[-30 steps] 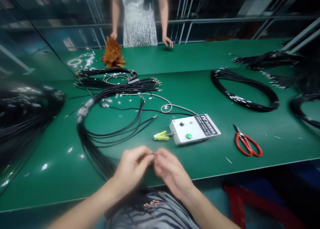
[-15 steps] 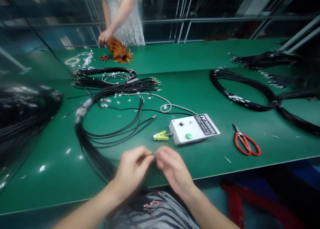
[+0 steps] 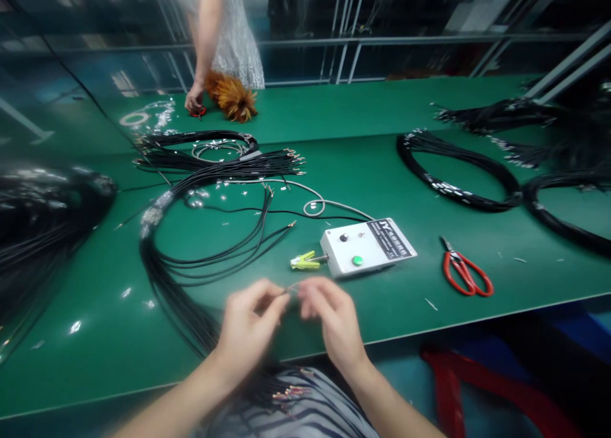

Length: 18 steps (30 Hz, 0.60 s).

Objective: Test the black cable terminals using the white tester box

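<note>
In front of the bench edge, my left hand [image 3: 251,323] pinches the end of a thin black cable [image 3: 287,290] between thumb and forefinger. From it a thin pale strand runs to the fingertips of my right hand [image 3: 337,320], which are closed at it and slightly blurred. Just beyond my hands lies a white control box [image 3: 367,250] with a green button, a black knob and a yellow clip [image 3: 305,261] on its shaft. Black cables [image 3: 191,317] curve across the bench toward my left forearm, and more cable ends [image 3: 289,393] rest on my lap.
Red-handled scissors [image 3: 465,272] lie right of the box. Coiled black cable bundles [image 3: 458,170] sit at the right, and a dark heap of cables [image 3: 48,221] at the left. Across the green bench [image 3: 344,113], a person's hand [image 3: 195,98] is at small red scissors beside an orange-brown bundle [image 3: 233,99].
My right hand has drawn slightly away from my left, so a pale strand shows between them. The other person's hand has moved down onto the small red scissors. The view has shifted slightly.
</note>
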Available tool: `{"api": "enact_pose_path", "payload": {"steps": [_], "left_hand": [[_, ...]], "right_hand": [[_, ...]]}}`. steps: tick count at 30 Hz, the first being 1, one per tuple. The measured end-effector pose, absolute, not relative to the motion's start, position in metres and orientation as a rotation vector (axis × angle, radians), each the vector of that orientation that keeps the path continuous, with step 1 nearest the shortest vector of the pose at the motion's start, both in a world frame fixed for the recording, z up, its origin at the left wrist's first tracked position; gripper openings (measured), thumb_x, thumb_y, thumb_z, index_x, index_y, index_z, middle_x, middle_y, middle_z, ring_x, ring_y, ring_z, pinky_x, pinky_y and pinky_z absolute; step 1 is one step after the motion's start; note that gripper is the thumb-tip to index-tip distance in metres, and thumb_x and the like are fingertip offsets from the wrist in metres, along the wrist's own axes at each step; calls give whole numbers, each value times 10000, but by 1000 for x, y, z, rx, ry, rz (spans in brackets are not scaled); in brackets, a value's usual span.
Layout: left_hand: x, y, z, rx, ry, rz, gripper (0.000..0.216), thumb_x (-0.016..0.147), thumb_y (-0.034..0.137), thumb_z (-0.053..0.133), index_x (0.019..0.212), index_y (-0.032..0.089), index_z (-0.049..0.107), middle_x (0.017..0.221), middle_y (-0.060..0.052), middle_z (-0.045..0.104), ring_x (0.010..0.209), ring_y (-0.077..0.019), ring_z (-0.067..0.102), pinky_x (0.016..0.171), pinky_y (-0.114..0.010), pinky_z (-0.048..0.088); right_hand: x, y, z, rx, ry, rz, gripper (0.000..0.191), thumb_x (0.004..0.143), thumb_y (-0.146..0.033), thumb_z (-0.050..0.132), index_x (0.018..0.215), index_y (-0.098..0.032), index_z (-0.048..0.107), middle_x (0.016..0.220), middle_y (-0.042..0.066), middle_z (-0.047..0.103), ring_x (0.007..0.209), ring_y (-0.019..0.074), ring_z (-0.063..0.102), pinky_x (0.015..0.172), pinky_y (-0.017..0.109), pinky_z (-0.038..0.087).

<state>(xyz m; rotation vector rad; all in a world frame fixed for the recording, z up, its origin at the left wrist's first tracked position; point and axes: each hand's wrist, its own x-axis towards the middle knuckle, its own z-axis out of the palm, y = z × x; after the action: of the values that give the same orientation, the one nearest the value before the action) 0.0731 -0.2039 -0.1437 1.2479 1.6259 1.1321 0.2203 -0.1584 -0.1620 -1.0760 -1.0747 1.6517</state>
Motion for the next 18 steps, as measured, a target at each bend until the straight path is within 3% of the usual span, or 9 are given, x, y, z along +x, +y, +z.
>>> {"api": "enact_pose_path", "payload": {"steps": [6, 10, 18], "left_hand": [[74, -206, -151, 1411, 1646, 1158, 182, 898, 252, 621, 748, 168, 683, 693, -7, 691, 634, -140, 630, 609, -216, 485], [72, -206, -162, 1529, 1637, 1178, 195, 903, 266, 613, 742, 181, 682, 693, -7, 702, 641, -151, 648, 600, -211, 494], [70, -203, -153, 1553, 1615, 1153, 188, 910, 277, 582, 769, 184, 665, 694, -9, 659, 641, -157, 614, 591, -216, 478]], "right_hand": [[212, -162, -156, -975, -790, 1970, 298, 779, -430, 758, 718, -151, 671, 628, -9, 594, 498, 69, 461, 509, 216, 307], [208, -164, -153, -953, -755, 1990, 320, 745, -398, 793, 641, -150, 619, 538, -44, 502, 486, 58, 408, 507, 205, 272], [214, -153, -146, -995, -949, 1880, 306, 711, -404, 823, 666, -146, 665, 512, -40, 525, 484, 74, 437, 530, 220, 298]]}}
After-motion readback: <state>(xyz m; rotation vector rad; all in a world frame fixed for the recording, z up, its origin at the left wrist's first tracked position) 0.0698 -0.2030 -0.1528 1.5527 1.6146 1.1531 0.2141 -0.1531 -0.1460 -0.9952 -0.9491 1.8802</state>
